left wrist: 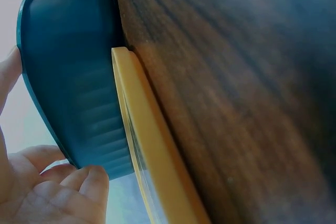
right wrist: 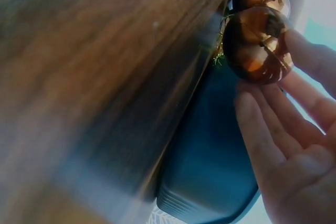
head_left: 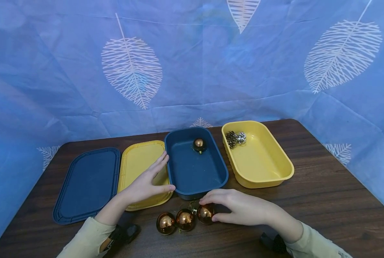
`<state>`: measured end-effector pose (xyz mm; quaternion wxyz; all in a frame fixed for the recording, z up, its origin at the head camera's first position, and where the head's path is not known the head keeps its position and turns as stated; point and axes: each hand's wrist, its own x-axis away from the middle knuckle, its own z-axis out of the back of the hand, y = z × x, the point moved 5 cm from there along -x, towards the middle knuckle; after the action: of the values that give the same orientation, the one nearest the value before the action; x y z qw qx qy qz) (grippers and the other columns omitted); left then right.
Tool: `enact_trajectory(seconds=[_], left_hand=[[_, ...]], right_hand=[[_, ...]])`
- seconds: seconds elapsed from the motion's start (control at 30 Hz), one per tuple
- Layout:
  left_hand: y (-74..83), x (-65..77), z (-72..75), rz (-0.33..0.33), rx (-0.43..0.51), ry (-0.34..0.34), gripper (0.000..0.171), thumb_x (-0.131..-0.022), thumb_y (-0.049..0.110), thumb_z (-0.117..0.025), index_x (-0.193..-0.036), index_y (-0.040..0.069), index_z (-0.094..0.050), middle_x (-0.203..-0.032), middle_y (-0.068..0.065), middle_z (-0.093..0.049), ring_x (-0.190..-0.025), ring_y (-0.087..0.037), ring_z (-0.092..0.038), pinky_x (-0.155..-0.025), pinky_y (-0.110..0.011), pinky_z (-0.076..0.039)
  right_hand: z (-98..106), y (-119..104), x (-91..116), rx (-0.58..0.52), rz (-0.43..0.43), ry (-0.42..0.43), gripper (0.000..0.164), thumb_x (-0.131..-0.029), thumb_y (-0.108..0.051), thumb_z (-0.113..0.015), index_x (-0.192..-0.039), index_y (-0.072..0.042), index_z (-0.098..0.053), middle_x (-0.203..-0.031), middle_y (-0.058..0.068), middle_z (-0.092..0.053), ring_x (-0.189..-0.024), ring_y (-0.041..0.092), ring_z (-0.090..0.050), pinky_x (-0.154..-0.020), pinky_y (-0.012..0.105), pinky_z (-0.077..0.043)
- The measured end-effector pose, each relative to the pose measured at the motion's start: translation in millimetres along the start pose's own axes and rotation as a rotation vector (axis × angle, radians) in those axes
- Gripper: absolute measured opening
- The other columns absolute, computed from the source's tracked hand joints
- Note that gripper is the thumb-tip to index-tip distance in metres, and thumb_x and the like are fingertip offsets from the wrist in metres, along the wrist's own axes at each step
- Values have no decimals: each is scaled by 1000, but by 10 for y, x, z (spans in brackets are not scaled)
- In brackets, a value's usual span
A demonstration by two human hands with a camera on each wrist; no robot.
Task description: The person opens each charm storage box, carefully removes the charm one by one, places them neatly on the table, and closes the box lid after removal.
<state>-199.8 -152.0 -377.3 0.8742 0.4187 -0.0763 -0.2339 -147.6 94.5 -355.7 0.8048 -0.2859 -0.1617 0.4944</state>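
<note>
My left hand (head_left: 146, 181) lies over the yellow lid (head_left: 140, 157), its fingers extended along the left side of the blue box (head_left: 196, 179) and its thumb by the near left corner. In the left wrist view, fingers and thumb touch the box's rim. My right hand (head_left: 235, 208) holds a shiny copper bauble (head_left: 205, 215) between thumb and fingertips, just in front of the blue box. To its left on the table sit two more copper baubles, one in the middle (head_left: 185, 219) and one at the end (head_left: 165, 223). Another bauble (head_left: 199, 145) lies inside the blue box.
Right of the blue box stands a yellow box (head_left: 262, 181) holding a brown pinecone (head_left: 231, 139) and a white-dusted one (head_left: 241, 137). At the left lies a flat blue lid (head_left: 88, 182). Blue cloth (head_left: 195, 71) with white leaf prints hangs behind the dark wooden table (head_left: 324, 193).
</note>
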Motion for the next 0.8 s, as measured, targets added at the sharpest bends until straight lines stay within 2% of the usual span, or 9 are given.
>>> enact_trajectory(seconds=[0.47,0.8], left_hand=[[6,4,-3,12,-6,-1,92,-86,38,-72,-154,19,-13,-160,2,0,-144,-25,-3,-109,-60,-18],[4,3,1,13,0,-7,96,-83,48,-70,-154,21,-11,-160,4,2,-144,-21,-2,-110,-56,-19]], right_hand=[[-21,28,-9,19,-23,-12,40,-97,-28,-57,-134,-13,-54,-132,-5,-53,-122,12,-49,-95,30,-46],[-19,24,-8,18,-17,-11,39,-97,-26,-58,-134,-15,-53,-133,-5,-52,-122,12,-49,-94,30,-46]])
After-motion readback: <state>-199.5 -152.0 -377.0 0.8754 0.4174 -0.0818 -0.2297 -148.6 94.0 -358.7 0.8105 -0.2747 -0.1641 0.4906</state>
